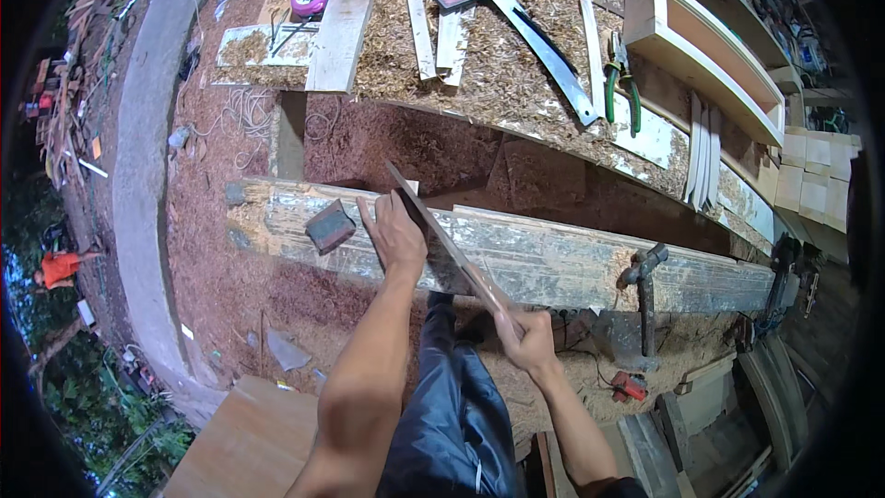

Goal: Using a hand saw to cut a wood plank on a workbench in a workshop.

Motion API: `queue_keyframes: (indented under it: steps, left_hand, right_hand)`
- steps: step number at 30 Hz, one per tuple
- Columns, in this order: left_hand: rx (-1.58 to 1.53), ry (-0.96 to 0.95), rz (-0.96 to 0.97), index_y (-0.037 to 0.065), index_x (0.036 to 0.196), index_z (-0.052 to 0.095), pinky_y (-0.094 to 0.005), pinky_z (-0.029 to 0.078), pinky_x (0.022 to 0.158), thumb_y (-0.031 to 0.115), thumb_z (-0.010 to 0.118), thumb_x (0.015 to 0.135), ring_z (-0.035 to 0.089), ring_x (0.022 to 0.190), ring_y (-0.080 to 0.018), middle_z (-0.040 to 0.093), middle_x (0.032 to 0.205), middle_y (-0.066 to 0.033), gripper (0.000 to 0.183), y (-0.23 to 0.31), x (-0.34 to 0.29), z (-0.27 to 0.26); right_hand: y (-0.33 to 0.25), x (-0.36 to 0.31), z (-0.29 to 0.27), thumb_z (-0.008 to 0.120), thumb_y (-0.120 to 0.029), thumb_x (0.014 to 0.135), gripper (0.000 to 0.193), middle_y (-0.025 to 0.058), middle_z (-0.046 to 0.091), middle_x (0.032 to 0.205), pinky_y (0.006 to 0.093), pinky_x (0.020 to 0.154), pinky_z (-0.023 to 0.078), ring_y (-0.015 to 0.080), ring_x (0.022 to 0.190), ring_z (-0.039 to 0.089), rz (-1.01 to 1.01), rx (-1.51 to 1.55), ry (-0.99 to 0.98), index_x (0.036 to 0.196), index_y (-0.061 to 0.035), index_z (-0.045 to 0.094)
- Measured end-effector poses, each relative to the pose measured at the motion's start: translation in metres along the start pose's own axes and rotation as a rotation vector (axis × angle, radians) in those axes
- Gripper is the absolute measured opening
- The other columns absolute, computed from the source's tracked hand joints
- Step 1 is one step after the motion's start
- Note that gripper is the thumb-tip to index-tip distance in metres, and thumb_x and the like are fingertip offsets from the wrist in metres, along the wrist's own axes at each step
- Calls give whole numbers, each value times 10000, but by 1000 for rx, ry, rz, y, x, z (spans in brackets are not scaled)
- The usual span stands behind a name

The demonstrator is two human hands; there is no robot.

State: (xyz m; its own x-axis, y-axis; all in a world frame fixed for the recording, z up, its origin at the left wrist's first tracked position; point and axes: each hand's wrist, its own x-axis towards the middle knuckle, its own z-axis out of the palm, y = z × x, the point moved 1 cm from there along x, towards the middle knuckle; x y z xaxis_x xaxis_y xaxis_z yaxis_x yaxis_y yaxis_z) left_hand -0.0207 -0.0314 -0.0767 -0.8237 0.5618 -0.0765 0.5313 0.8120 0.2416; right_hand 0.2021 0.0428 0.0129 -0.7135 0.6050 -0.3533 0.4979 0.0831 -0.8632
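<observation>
The left grip, spread over the plank counter, could be cut if the handsaw grasped in the right grip were jolted sideways by a snag.

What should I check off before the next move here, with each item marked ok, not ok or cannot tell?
1. Right hand closed around the handle of the long-bladed tool: ok.
2. Left hand well clear of the blade: not ok, it rests on the plank right beside it.
3. Anything under the left hand held steady: cannot tell, the hand covers that spot.
4. Dark reddish block out of the blade's line: ok, it lies left of the left hand.
5. Hammer fully on the plank: not ok, its handle sticks out past the near edge.
6. Curved saw away from both hands: ok, it lies beyond the plank.
</observation>
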Motion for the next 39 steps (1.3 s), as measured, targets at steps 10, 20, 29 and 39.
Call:
queue_keyframes:
  steps: [10, 20, 29, 39]
  left_hand:
    - [-130, 9, 214, -116, 1209, 462, -566, 48, 1144, -5, 518, 754, 270, 1373, -344, 416, 1365, -244, 472, 7, -17, 13]
    - [-244, 28, 118, 4, 1411, 313, -569, 32, 1131, 192, 395, 945, 140, 1432, -325, 177, 1543, -162, 509, 77, -87, 24]
    - [-33, 167, -15, 18, 1350, 389, -563, 54, 1131, 232, 392, 952, 103, 1436, -322, 258, 1507, -120, 452, 82, -60, 36]
    - [-4, 118, 26, 68, 1223, 484, -626, 45, 1101, 152, 414, 950, 156, 1426, -303, 405, 1362, -104, 294, 83, -61, 39]
  right_hand:
    - [9, -23, 12, 602, -273, 884, 389, 202, 494, 533, 379, 457, 385, 313, 449, 541, 120, 42, 34, 643, 33, 593]
    - [64, -147, 10, 583, -238, 889, 395, 175, 460, 517, 375, 469, 378, 302, 450, 515, 260, 78, 218, 605, 34, 546]
    - [84, -141, 13, 592, -185, 878, 350, 179, 484, 533, 391, 462, 379, 320, 457, 528, 120, 152, 229, 606, 29, 542]
    - [65, -67, 23, 582, -199, 891, 379, 167, 434, 505, 360, 448, 363, 231, 434, 504, 5, 181, 254, 600, 34, 513]
